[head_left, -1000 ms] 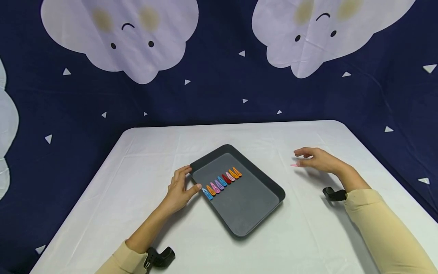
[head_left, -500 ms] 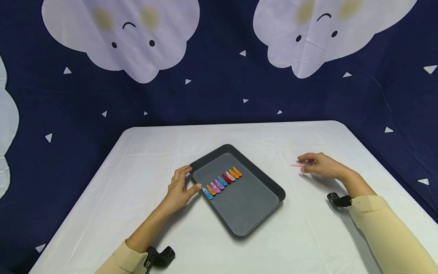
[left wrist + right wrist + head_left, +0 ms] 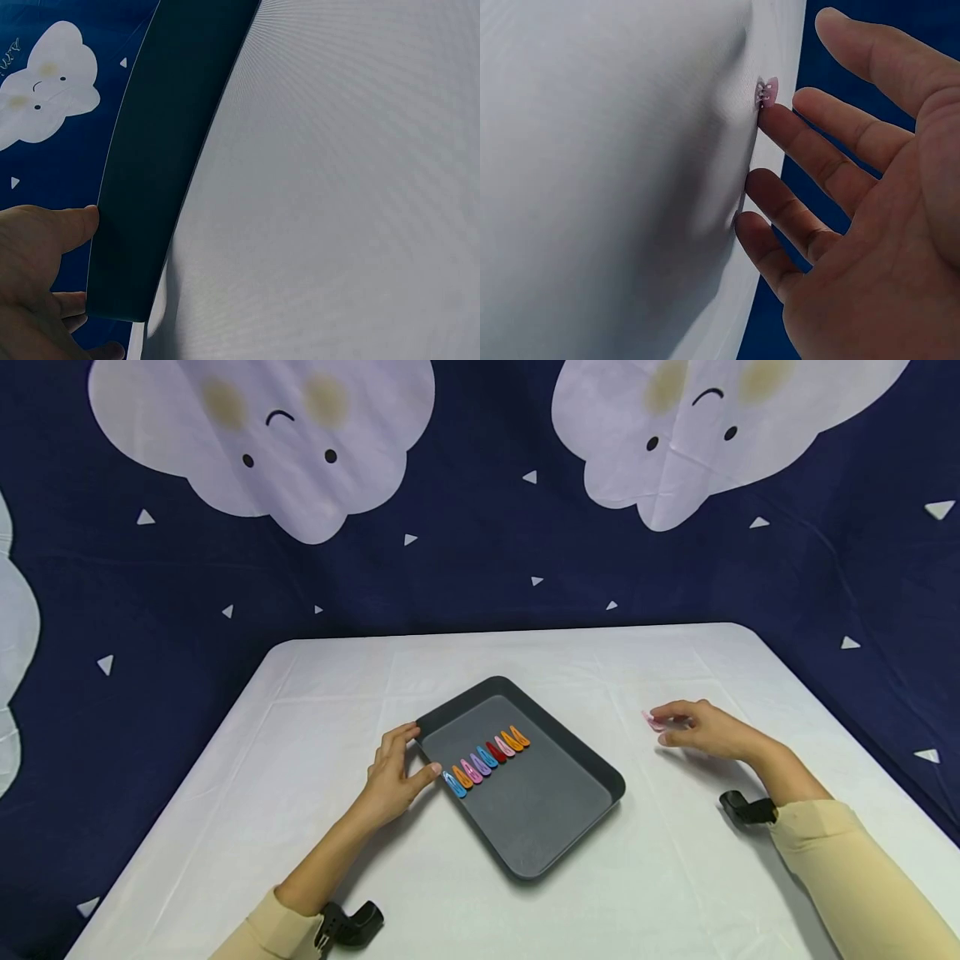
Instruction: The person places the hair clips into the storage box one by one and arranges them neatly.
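Note:
A dark grey tray (image 3: 543,810) lies at an angle on the white table. Inside it, several colourful snap hair clips (image 3: 480,763) form a slanting row. My left hand (image 3: 390,781) rests against the tray's left corner, its thumb and fingers spread along the wall; the left wrist view shows the thumb touching the rim. Off to the right, a pink hair clip (image 3: 652,722) lies on the cloth. My right hand (image 3: 708,727) is beside it with fingers extended, one fingertip touching the clip (image 3: 766,93) in the right wrist view. The thumb stays apart from it.
A white cloth (image 3: 345,685) covers the table. Behind the table hangs a dark blue curtain (image 3: 480,585) with clouds and small triangles. Black wrist devices (image 3: 352,924) are worn on both forearms.
My right hand has shifted slightly right and closer to me. The pink clip has turned from lying sideways to a slant. My left hand, the tray and its clips stay put.

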Demonstrator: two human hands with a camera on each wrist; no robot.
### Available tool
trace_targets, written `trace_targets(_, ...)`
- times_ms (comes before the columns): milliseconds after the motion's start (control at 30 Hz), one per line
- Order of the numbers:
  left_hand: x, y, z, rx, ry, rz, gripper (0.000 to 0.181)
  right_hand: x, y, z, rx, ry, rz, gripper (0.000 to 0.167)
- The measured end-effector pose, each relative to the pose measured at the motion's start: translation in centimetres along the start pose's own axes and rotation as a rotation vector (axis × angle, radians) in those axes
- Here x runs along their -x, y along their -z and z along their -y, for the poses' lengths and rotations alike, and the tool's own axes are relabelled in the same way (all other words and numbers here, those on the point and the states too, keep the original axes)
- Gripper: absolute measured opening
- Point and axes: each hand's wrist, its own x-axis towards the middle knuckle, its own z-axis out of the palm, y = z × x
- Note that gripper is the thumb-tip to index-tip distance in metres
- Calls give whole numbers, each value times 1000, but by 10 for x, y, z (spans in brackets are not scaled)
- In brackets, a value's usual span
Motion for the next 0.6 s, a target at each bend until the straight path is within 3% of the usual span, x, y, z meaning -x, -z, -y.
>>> trace_targets(333,-1,0,1,0,4,10,68,1,-3,1,-1,24,-36,43)
trace_targets(600,-1,0,1,3,5,11,68,-7,-1,-2,7,-24,-74,45)
